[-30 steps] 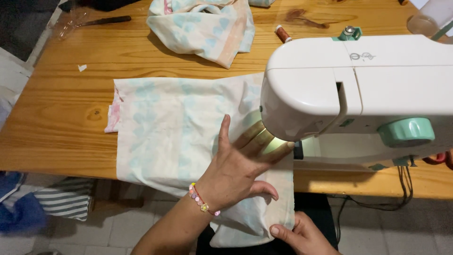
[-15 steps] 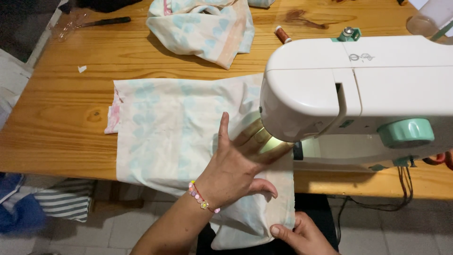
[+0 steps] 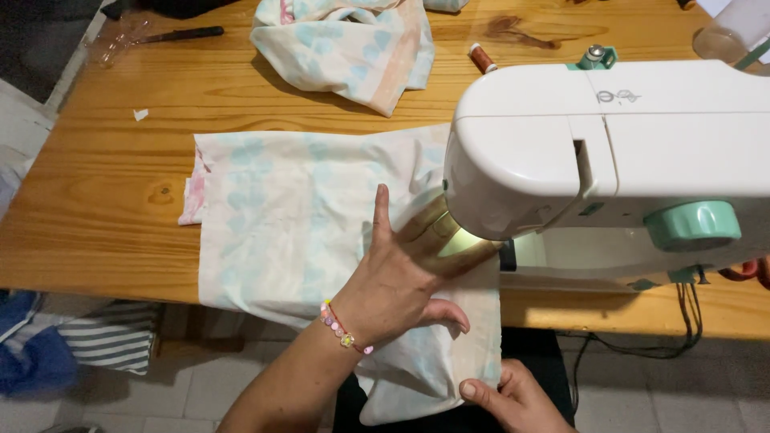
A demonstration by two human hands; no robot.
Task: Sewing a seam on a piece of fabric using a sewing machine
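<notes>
Two hands guide the pale cloth point(image 3: 305, 216): left hand point(image 3: 397, 277) flat, fingers apart; right hand point(image 3: 505, 397) pinching its near edge. Best kept taut, feeding straight under the sewing machine point(image 3: 609, 144).

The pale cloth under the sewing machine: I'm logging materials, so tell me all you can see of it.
The pale cloth is thin, soft-looking fabric, whitish with faint blue and pink patches. It lies flat on the wooden table, running under the sewing machine and hanging off the near edge. The left hand presses it flat; the right hand grips the hanging end.

Fabric point(image 3: 297, 216) on table point(image 3: 96, 232), left of sewing machine point(image 3: 626, 136), thread spool point(image 3: 481, 58) behind
</notes>
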